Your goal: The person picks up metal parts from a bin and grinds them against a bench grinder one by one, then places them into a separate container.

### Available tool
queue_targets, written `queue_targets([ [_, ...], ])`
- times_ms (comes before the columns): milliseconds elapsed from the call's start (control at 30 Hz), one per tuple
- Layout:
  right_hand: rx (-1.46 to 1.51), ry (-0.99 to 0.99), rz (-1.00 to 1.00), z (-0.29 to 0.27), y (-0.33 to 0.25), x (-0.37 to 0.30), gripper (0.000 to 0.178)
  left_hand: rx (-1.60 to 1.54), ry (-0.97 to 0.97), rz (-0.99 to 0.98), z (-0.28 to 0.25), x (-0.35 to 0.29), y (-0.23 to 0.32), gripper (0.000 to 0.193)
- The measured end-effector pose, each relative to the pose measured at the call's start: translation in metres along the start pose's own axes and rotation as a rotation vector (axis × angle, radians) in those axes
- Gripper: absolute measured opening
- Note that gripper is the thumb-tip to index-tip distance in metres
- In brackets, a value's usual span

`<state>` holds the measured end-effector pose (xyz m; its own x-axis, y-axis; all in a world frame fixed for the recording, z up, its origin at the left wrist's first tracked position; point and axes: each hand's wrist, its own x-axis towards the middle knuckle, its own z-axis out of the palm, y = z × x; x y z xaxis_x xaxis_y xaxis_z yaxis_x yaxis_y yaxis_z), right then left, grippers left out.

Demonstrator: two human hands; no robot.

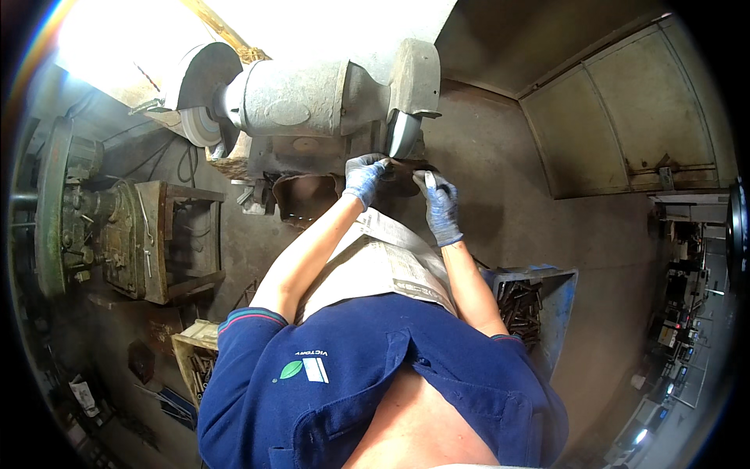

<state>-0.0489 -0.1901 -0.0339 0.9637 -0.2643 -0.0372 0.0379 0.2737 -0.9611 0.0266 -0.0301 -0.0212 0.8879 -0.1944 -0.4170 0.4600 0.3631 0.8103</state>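
Observation:
A large grey bench grinder (301, 98) stands ahead of me. Its right wheel (404, 134) shows below a metal guard. In a blue work glove, my left hand (363, 178) is closed at the lower left of that wheel, thumb and fingers pressed together. My right hand (441, 206), gloved the same way, sits a little lower and to the right with its fingertips pinched. Whatever lies in either grip is too small and dark to make out against the dark area between the hands.
The grinder's left wheel (201, 127) is partly exposed. Below it is an open-topped dark container (306, 197). A blue crate (559, 313) of metal parts is at my right, another box (186, 356) at my left. An old machine (117, 234) stands left; metal cabinets (625, 117) line the right.

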Motion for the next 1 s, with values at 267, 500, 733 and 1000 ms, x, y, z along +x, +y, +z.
queue_targets([
  [267,-0.021,-0.033,0.022,0.029,0.020,0.007,0.019,0.125,0.078,0.091,-0.033,0.003,0.012,0.009],
  [500,-0.011,-0.056,-0.083,0.047,0.015,0.003,0.017,0.146,0.044,0.158,-0.051,0.003,0.016,0.011],
  [733,-0.451,-0.178,-0.507,0.051,-0.054,-0.047,0.028,0.020,-0.200,0.205,-0.051,-0.056,0.035,0.018],
  [1000,-0.630,-0.231,-0.698,0.043,-0.075,-0.066,0.040,-0.006,-0.360,0.231,-0.048,-0.092,0.060,0.021],
])
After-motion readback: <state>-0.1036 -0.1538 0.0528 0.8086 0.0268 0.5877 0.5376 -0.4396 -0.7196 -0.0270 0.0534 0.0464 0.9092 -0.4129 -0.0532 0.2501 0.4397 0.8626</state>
